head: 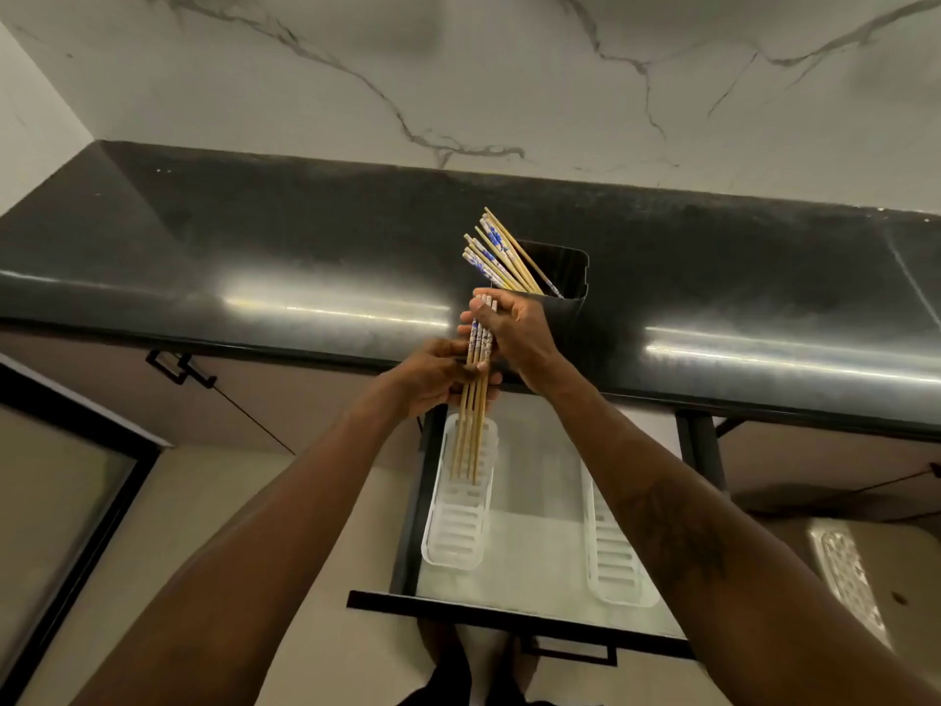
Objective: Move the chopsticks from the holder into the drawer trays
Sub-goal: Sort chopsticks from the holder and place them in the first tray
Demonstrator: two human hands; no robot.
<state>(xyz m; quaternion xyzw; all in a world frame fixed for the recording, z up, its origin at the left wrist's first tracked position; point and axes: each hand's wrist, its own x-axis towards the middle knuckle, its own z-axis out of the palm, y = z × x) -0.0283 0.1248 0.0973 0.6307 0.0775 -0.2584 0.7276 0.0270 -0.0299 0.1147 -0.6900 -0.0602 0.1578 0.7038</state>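
Observation:
Both hands hold a small bunch of wooden chopsticks with blue-and-white ends, upright over the open drawer. My left hand grips the bunch at its middle, and my right hand closes on its patterned top ends. The thin tips hang just above the left white slotted tray. A second white tray lies at the drawer's right, partly hidden by my right forearm. Behind my right hand stands a black rectangular holder on the counter, with several more chopsticks leaning out to the left.
The dark glossy countertop runs across the view under a marble wall. The drawer's black front with a handle is pulled toward me. A closed cabinet handle is at the left. A patterned object lies on the floor at the right.

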